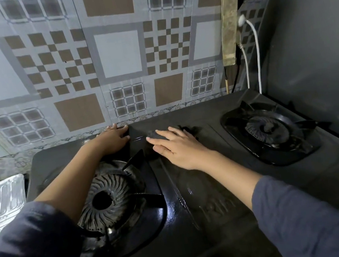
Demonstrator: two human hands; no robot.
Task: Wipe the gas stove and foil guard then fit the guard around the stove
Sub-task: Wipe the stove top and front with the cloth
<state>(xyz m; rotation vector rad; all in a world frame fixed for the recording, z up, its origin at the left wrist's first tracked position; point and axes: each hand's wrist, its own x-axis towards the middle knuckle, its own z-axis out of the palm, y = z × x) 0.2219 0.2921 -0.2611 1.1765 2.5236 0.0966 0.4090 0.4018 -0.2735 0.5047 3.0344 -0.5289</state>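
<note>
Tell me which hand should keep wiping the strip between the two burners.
Right. The right hand lies flat on a dark scrubbing pad on the black gas stove between the burners; the left hand is braced empty at the stove's back edge, away from the pad.

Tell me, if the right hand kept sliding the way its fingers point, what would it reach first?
Probably the left hand, which rests flat at the stove's back edge. The right hand, pressing a dark cloth, points up-left toward it; depth is uncertain.
</note>
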